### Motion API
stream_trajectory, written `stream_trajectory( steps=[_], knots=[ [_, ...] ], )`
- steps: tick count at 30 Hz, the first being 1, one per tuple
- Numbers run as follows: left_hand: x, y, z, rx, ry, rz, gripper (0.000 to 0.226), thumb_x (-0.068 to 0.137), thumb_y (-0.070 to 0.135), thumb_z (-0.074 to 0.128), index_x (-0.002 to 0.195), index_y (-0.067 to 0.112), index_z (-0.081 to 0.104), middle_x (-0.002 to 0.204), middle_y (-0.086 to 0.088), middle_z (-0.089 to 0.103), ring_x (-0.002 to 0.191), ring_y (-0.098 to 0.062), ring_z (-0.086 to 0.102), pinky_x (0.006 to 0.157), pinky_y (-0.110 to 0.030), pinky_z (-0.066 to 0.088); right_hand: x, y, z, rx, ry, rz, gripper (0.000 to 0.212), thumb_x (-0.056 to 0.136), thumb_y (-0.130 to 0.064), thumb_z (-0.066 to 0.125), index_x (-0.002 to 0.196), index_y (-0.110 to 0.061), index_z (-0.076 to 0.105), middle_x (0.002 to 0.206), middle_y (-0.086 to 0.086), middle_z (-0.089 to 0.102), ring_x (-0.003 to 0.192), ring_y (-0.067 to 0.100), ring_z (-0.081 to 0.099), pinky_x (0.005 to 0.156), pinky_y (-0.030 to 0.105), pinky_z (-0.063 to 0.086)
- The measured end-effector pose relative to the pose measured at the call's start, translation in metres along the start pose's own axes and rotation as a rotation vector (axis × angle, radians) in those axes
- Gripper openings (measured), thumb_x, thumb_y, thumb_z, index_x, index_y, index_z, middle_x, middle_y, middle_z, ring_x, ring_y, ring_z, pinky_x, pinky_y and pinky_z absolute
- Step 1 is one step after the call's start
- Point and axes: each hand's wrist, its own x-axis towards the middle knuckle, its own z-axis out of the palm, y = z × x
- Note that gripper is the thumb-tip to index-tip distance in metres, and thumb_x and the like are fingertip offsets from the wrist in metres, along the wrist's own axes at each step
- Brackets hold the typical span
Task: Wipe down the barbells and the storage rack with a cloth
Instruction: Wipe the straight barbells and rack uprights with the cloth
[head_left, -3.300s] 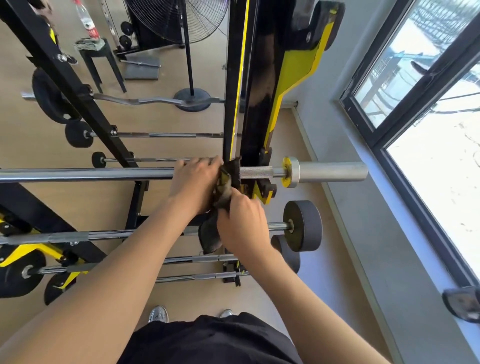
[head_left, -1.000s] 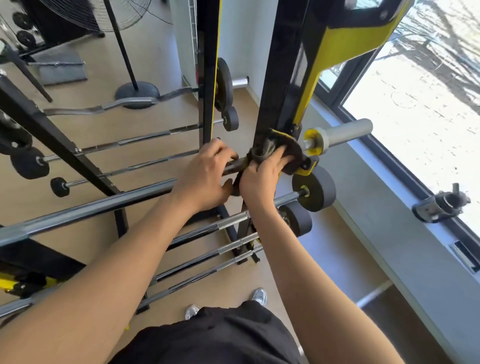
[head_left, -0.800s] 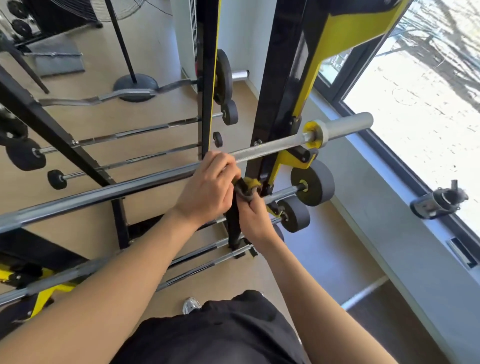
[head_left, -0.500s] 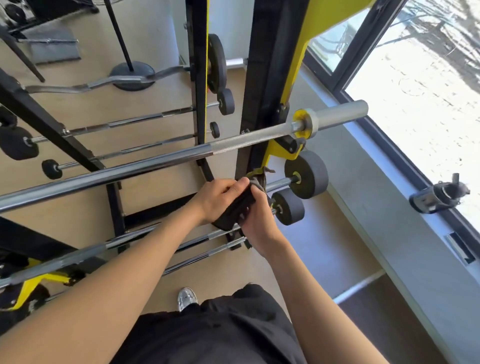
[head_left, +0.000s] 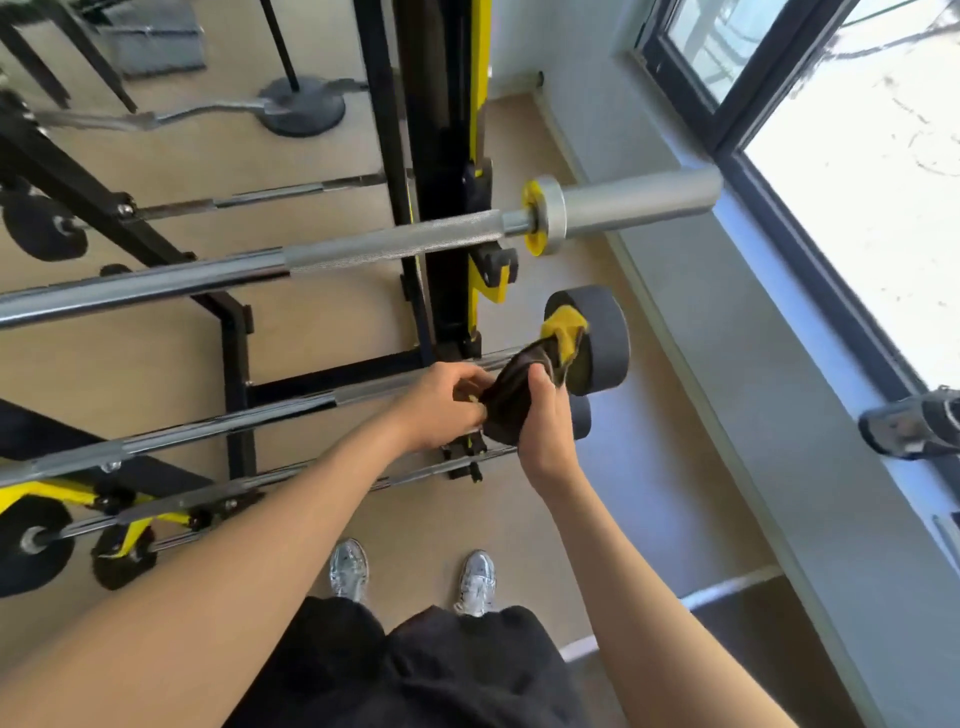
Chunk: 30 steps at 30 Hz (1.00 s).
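Your cloth (head_left: 511, 395), dark with a yellow end, is bunched and twisted just in front of the grey plate (head_left: 605, 338) of a lower barbell (head_left: 363, 389) on the rack (head_left: 447, 156). Your right hand (head_left: 545, 431) curls its fingers round it. Your left hand (head_left: 441, 405) pinches its near edge.

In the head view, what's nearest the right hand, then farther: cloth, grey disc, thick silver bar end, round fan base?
1. cloth, held in the right hand
2. grey disc, just up-right
3. thick silver bar end, higher, near window
4. round fan base, far back left
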Motion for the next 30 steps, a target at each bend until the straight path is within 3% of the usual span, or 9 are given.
stream_trajectory(
  steps=[2,5,9,11,14,18,22,27,30],
  knots=[
    [0.010,-0.006,0.011,0.060,0.092,-0.038,0.034,0.092,0.007,0.065,0.099,0.040,0.068,0.107,0.008,0.075,0.105,-0.013,0.070,0.100,-0.045,0.057,0.023,0.005,-0.016,-0.432,-0.051,-0.234,0.064,0.099,-0.043,0.036,0.158,-0.017,0.034,0.163,0.006,0.037,0.150,0.012,0.032,0.123,0.035,0.024],
    [0.019,-0.013,0.021,0.214,0.199,-0.102,0.030,0.096,0.010,0.058,0.100,0.039,0.066,0.111,0.005,0.072,0.105,-0.017,0.068,0.097,-0.043,0.057,0.072,0.023,-0.034,-0.882,-0.237,-0.464,0.080,0.097,-0.044,0.037,0.166,-0.014,0.007,0.174,0.010,-0.006,0.160,0.021,-0.012,0.129,0.039,-0.002],
    [0.022,-0.022,0.027,0.412,0.246,-0.086,0.025,0.098,0.009,0.054,0.110,0.024,0.070,0.121,0.001,0.061,0.109,-0.017,0.060,0.090,-0.031,0.048,0.128,0.057,-0.047,-1.535,-0.553,-0.489,0.094,0.098,-0.036,0.054,0.165,-0.011,-0.006,0.173,0.015,-0.011,0.159,0.033,-0.014,0.129,0.052,0.002],
    [0.021,-0.027,0.026,0.513,0.239,-0.086,0.024,0.100,0.012,0.054,0.117,0.021,0.069,0.128,0.000,0.055,0.119,-0.018,0.054,0.092,-0.030,0.043,0.139,0.066,-0.045,-1.688,-0.547,-0.587,0.094,0.096,-0.023,0.066,0.164,-0.009,0.002,0.172,0.018,0.003,0.159,0.039,-0.003,0.127,0.058,0.012],
    [0.022,-0.031,0.028,0.627,0.263,-0.085,0.025,0.100,0.015,0.054,0.120,0.021,0.068,0.136,-0.002,0.054,0.129,-0.022,0.047,0.105,-0.037,0.043,0.147,0.070,-0.028,-1.771,-0.508,-0.722,0.079,0.092,-0.017,0.073,0.155,-0.006,0.027,0.154,0.022,0.039,0.149,0.045,0.030,0.125,0.060,0.023],
    [0.026,-0.032,0.029,0.665,0.281,-0.092,0.025,0.100,0.016,0.054,0.120,0.021,0.067,0.136,-0.001,0.054,0.129,-0.021,0.046,0.108,-0.039,0.043,0.161,0.068,-0.014,-1.781,-0.475,-0.793,0.057,0.093,-0.021,0.073,0.140,-0.011,0.042,0.126,0.014,0.058,0.113,0.033,0.057,0.107,0.048,0.042],
    [0.035,-0.031,0.032,0.694,0.295,-0.061,0.033,0.099,0.014,0.054,0.130,0.018,0.063,0.141,-0.001,0.050,0.134,-0.022,0.043,0.111,-0.039,0.040,0.180,0.053,0.000,-1.776,-0.525,-0.659,0.026,0.092,-0.031,0.071,0.111,-0.018,0.059,0.089,0.002,0.062,0.075,0.025,0.057,0.068,0.038,0.046],
    [0.048,-0.035,0.035,0.863,0.220,-0.163,0.066,0.099,0.017,0.058,0.159,0.011,0.032,0.167,-0.012,0.027,0.155,-0.030,0.022,0.125,-0.049,0.021,0.198,0.037,0.006,-1.710,-0.687,-0.407,0.021,0.088,-0.038,0.069,0.096,-0.020,0.061,0.077,-0.002,0.057,0.066,0.018,0.054,0.057,0.029,0.036],
    [0.052,-0.040,0.038,0.956,0.149,-0.220,0.083,0.095,0.019,0.063,0.164,0.008,0.017,0.170,-0.018,0.020,0.157,-0.035,0.020,0.128,-0.050,0.020,0.188,0.050,-0.019,-1.637,-0.549,-0.556,0.026,0.089,-0.021,0.075,0.110,-0.018,0.060,0.092,0.003,0.064,0.077,0.021,0.056,0.067,0.033,0.040]
  ],
)
